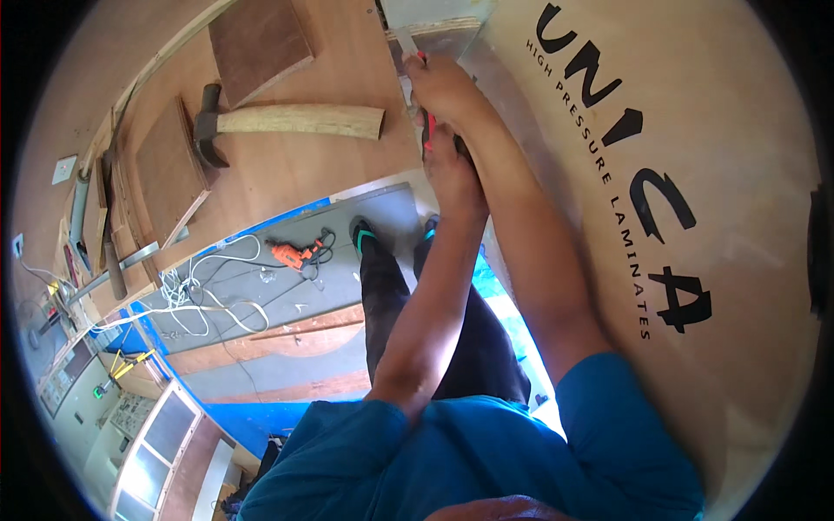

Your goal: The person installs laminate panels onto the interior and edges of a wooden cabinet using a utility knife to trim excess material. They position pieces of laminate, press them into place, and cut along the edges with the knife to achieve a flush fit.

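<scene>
Both of my hands are closed around a red-and-black handled tool (428,128) at the upper middle, by the right edge of the wooden worktop (347,161). My right hand (443,89) grips its far part. Nearer to me, my left hand (455,176) wraps the lower end of the handle. A flat metallic piece (407,41) shows just beyond my right hand; whether it belongs to the tool I cannot tell. The fingers hide most of the tool, so its exact kind is unclear. Beside my forearms on the right stands a large pale board (730,156) with dark printed lettering.
A claw hammer (300,120) with a wooden handle lies on the worktop, near brown board pieces (259,45). Below, an orange corded power tool (298,253) and tangled white cable (187,286) lie on a grey surface. A framed panel (161,447) stands at lower left.
</scene>
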{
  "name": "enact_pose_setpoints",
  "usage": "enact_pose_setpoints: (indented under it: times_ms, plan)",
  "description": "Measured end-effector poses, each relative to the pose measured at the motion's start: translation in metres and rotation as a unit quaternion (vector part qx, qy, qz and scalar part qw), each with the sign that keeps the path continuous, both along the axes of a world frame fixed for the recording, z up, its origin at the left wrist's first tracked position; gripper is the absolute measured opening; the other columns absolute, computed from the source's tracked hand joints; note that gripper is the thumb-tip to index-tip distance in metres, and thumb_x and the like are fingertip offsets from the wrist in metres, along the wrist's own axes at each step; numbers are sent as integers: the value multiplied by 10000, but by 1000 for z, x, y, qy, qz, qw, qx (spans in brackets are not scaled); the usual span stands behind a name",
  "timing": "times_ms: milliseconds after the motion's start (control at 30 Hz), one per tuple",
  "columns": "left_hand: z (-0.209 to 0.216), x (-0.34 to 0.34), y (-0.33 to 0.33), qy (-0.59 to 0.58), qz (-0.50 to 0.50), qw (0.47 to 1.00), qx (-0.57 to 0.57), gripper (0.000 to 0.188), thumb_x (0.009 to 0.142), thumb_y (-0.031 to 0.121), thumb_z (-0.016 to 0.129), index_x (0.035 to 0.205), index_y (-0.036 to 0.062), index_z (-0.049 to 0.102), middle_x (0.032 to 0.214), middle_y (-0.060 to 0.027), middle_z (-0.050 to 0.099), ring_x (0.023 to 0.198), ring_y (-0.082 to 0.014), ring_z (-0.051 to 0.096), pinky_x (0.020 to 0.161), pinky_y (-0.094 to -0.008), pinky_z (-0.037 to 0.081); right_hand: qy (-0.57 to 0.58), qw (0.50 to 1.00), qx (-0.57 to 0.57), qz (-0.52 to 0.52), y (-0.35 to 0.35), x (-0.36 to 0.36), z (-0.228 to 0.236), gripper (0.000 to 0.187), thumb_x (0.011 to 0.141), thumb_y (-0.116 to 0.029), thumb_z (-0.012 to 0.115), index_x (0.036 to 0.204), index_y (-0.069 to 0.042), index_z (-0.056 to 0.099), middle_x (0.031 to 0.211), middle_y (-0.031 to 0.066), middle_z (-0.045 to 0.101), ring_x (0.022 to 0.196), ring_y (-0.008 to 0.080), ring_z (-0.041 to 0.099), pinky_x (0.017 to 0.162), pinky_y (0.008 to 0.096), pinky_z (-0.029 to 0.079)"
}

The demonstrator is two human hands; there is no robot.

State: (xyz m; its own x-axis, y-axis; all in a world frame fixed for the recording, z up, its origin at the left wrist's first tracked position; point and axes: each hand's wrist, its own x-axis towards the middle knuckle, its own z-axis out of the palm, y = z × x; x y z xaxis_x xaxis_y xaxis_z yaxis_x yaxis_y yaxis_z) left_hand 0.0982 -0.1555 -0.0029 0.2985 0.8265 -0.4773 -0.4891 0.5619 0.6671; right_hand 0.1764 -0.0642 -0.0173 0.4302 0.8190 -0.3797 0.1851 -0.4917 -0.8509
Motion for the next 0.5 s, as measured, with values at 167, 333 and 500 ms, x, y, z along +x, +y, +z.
enact_pose_setpoints:
  times_ms: [167, 333, 500]
  plan:
    - [4, -2, 3, 127, 10, 986, 110, 325, 1023, 321, 508, 1177, 49, 599, 1007, -73, 648, 875, -179, 645, 752, -339, 528, 36, 999, -36, 5, 4, -4, 6, 441, 1047, -403, 474, 1025, 22, 593, 676, 88, 585, 447, 218, 565, 473, 387, 475]
    - [7, -3, -2, 136, -35, 988, 56, 323, 1029, 315, 511, 1197, 50, 588, 1038, -83, 650, 883, -183, 657, 759, -340, 537, 58, 997, -50, 9, 1, -4, 10, 439, 1049, -403, 471, 1039, 20, 587, 689, 94, 591, 455, 221, 577, 479, 391, 475]
    - [13, -2, -6, -122, 55, 988, -73, 319, 1027, 314, 510, 1201, 56, 576, 1018, -81, 655, 867, -182, 659, 739, -348, 536, -17, 998, -52, -9, -9, 0, 6, 452, 1055, -407, 457, 1037, 29, 574, 699, 99, 595, 462, 224, 589, 478, 391, 477]
